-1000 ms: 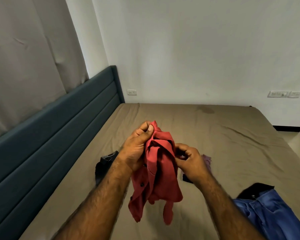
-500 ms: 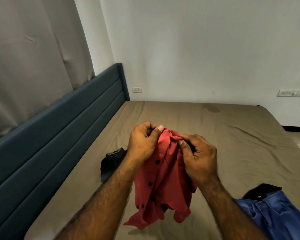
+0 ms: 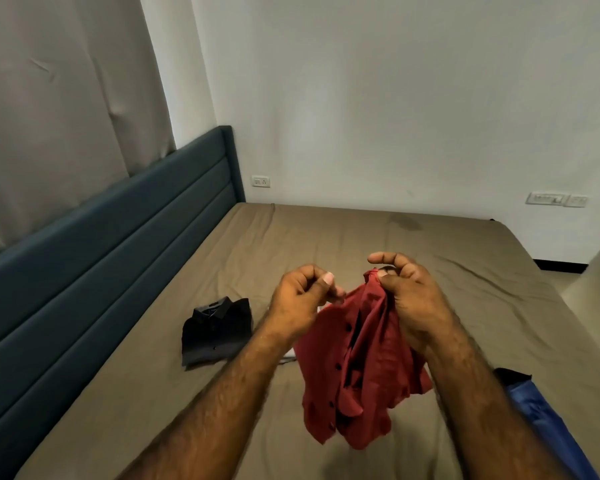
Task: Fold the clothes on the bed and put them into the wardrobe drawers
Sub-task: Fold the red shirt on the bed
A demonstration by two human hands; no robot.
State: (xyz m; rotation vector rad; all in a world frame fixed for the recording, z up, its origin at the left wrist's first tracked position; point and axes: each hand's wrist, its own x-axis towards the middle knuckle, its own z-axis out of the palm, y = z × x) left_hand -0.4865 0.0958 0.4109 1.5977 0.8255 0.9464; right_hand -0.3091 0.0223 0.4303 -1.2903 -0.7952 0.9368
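A red button-up shirt (image 3: 357, 368) hangs bunched in the air above the bed (image 3: 326, 244). My left hand (image 3: 302, 303) pinches its upper left edge between thumb and fingers. My right hand (image 3: 409, 292) pinches the top of the shirt near the collar, index finger stretched out above. The shirt's lower part dangles just over the brown sheet. A folded black shirt (image 3: 215, 330) lies on the bed to the left of my left arm.
A blue garment (image 3: 548, 424) with a dark piece beside it lies at the bed's right edge. A teal padded headboard (image 3: 101, 244) runs along the left, with a grey curtain (image 3: 56, 98) above it. White walls stand behind the bed.
My hands have moved apart along the shirt's top, spreading it a little. The view has shifted, showing the whole folded black shirt on the left.
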